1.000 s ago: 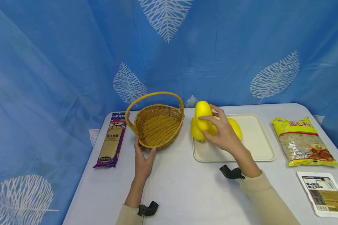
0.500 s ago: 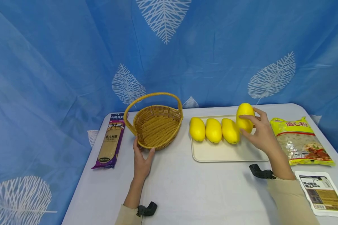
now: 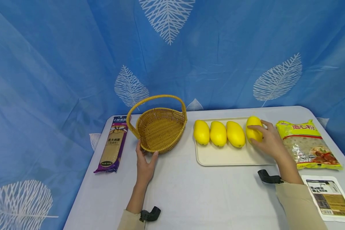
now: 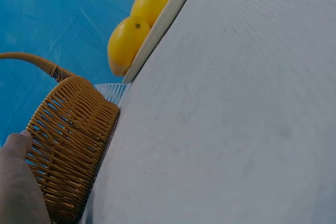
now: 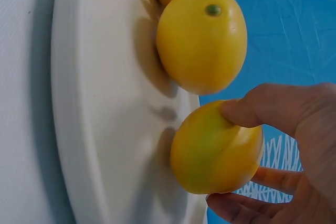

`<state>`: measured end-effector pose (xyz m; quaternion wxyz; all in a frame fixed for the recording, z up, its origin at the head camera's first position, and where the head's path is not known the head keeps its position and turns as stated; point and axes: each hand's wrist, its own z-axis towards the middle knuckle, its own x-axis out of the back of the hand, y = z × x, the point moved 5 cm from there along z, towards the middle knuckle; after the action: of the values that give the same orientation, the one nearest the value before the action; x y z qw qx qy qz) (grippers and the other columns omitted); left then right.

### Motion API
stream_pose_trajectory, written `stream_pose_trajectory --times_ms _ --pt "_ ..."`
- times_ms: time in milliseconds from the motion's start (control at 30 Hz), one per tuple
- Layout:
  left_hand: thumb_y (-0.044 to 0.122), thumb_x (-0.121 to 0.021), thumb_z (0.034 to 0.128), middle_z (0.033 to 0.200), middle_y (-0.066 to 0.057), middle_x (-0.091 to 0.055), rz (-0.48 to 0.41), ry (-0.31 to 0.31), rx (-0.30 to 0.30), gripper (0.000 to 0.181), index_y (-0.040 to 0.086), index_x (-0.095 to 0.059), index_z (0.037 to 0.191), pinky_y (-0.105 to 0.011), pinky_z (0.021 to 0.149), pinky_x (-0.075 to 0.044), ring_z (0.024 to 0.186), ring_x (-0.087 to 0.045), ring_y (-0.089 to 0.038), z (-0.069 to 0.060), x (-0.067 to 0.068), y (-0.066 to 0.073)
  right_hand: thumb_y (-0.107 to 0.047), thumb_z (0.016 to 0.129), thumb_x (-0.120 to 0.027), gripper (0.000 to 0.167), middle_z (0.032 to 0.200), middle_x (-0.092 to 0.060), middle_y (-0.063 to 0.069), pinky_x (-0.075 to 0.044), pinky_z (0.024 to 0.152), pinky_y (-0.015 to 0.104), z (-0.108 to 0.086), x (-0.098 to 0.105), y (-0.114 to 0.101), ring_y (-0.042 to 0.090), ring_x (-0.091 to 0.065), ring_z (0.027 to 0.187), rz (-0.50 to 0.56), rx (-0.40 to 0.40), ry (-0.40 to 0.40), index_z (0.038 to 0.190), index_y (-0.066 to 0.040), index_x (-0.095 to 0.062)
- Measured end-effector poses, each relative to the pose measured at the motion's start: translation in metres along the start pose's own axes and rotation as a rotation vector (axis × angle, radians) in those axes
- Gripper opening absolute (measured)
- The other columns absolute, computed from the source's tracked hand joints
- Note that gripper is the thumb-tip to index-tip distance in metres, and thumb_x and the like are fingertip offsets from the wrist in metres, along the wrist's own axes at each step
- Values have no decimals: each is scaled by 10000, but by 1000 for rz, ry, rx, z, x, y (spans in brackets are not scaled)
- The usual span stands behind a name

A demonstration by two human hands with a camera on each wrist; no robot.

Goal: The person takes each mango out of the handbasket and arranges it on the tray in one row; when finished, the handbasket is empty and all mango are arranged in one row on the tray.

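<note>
My right hand [image 3: 268, 140] grips a yellow mango [image 3: 254, 129] over the right part of the cream tray [image 3: 233, 158]. In the right wrist view the thumb presses on the upper side of this mango [image 5: 215, 150], with fingers beneath; whether it touches the tray I cannot tell. Left of it, three more mangoes [image 3: 218, 133] lie side by side on the tray. My left hand [image 3: 145, 167] holds the near rim of a brown wicker basket [image 3: 161, 129] with an arched handle. The left wrist view shows the thumb on the rim of the basket [image 4: 73, 145]; the other fingers are hidden there.
A purple pack of spaghetti [image 3: 113, 145] lies left of the basket. A yellow bag of pasta [image 3: 309, 145] lies right of the tray, close to the right hand. Nearer is a white flat pouch [image 3: 329, 196]. A blue leaf-patterned curtain [image 3: 218, 57] hangs behind the white table [image 3: 195, 195].
The right hand has carried the mango rightward from the tray's left end, then lowered it at the right of the row. The left hand has stayed at the basket.
</note>
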<state>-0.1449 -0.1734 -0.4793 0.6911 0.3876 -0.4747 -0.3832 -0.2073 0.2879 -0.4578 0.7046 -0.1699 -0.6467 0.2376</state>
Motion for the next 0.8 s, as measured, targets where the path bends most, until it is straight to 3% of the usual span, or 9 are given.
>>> stream_pose_trajectory --times_ms 67,367,533,800 --pt "176 -633 958 1578 -258 -200 -4 -2 -3 816 23 -94 1551 -589 1135 -280 1374 -346 -444 0 0 1 -94 827 -724 484 1470 -252 391 -196 1031 773 1 -2 2 649 -277 1268 -13 -4 -13 1291 -69 -587" --pt "173 -636 956 1573 -261 -210 -4 -2 -7 818 14 -96 1550 -584 1128 -289 1363 -355 -448 0 0 1 -100 841 -704 711 1518 -222 358 -230 989 794 2 -6 5 647 -280 1282 4 2 -43 1485 -103 -402" --pt "167 -635 956 1574 -262 -205 -8 -2 -5 815 4 -99 1547 -588 1130 -281 1369 -346 -448 0 0 1 -144 866 -696 701 1555 -193 323 -172 1015 799 2 -7 6 635 -241 1318 6 -20 -63 1490 -78 -384" --pt "169 -636 956 1576 -259 -202 -6 -5 0 821 16 -92 1551 -586 1127 -287 1364 -351 -447 0 0 1 -209 899 -692 677 1561 -182 320 -193 1003 799 0 -6 5 638 -238 1321 10 -7 -52 1485 -64 -388"
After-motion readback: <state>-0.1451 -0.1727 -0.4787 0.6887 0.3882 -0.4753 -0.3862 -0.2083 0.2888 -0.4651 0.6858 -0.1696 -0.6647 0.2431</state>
